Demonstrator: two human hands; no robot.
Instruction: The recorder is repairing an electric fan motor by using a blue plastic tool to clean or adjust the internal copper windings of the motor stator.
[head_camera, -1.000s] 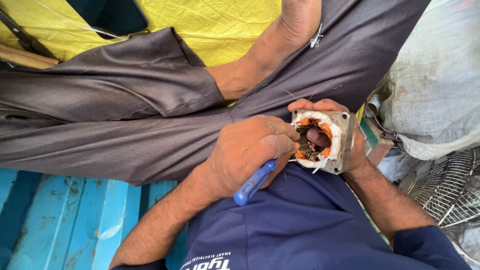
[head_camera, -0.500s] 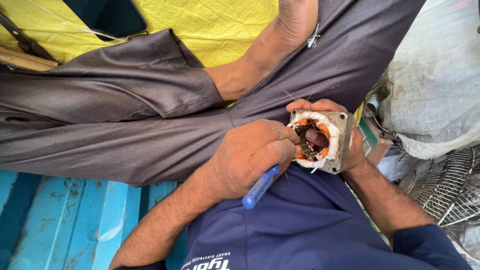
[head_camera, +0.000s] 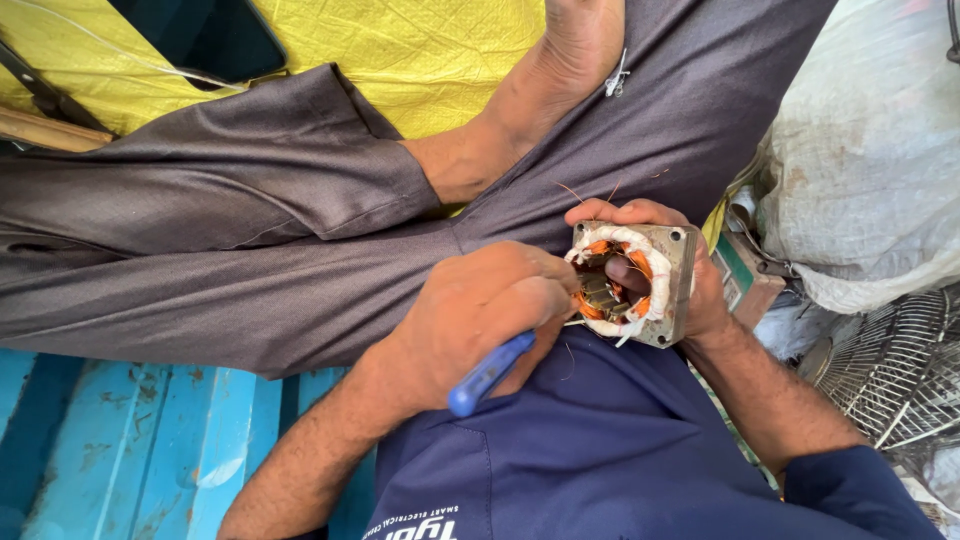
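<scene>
**In the lap: tool tip worked into a small motor stator**

At the far left lie blue painted boards, with a yellow cloth above them and grey-trousered legs crossing the middle. Right of centre, the left hand has its grip pressed together around a blue-handled tool, whose working end goes into the windings. The stator, a square metal frame with copper coils and white binding, sits just above the navy shirt. The right hand cups it from behind, pinching the frame with 1 finger through the bore. Further right are a white sack and a wire fan guard.

The step in hand looks like prying or tucking at the coil. Any further push calls for a steady frame and light pressure, since the thin wire would nick easily.

The tool's tip is hidden behind the left knuckles, so its kind is unclear. The fan guard is cut off at the edge.
</scene>
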